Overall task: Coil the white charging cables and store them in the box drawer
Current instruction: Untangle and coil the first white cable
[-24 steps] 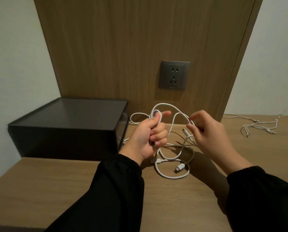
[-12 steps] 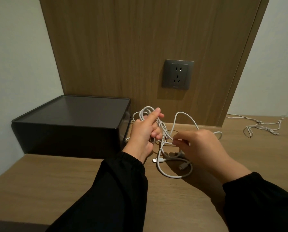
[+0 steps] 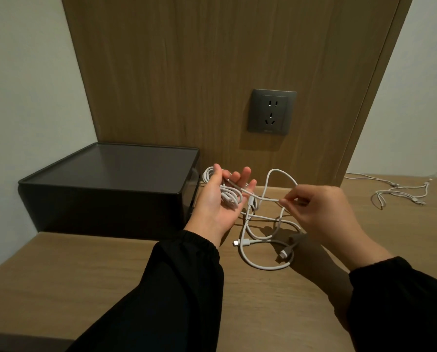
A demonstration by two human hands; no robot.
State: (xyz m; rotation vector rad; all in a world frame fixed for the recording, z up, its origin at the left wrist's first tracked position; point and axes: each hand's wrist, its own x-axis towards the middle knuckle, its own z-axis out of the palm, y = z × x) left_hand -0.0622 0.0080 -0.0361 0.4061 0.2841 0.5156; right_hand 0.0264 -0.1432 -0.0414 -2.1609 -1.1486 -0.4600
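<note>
Left hand [image 3: 218, 199]: palm up, fingers spread and only loosely curled, cradling a small bundle of finished loops [image 3: 228, 194] of the white charging cable [image 3: 260, 240]. No clamping grip on the loops; resting across palm and finger bases.

Right hand [image 3: 321, 212]: palm down, thumb and forefinger pinched on a single strand just to the right of the left fingertips, remaining fingers curled under.

Key relation: pinched strand spans roughly level between both hands, long axis left to right, with a tall slack arch above it. Uncoiled remainder hanging below and between the hands onto the wooden tabletop [image 3: 85, 270], both connector ends lying there, nearer the right wrist.

Next lap, as judged: carried leftward by the right hand into the open left palm.

Black box [image 3: 105, 174]: directly left of the left hand, drawer apparently closed. Second cable [image 3: 400, 194]: well apart, far right on the tabletop, uncoiled.
</note>
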